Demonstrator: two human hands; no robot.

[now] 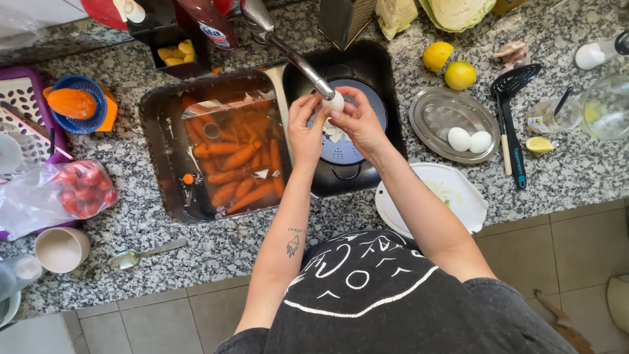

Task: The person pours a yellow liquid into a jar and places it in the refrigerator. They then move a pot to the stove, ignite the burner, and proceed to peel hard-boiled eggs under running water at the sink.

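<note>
The egg (334,101) sits under the tap (295,59), over the blue colander (363,124) in the sink. Both hands, left (304,128) and right (357,121), pinch it with closed fingers. Peeling likely goes best gently, shell dropping into the colander, beside the carrots (239,164).

The fingers of both hands cover most of the white egg (335,102), and the faucet (288,49) tip hides its top. The cabbage (457,13), grater (344,19) and red bottle (208,23) are cut off by the upper edge. Contents of the colander (377,108) are partly hidden behind the hands.
</note>
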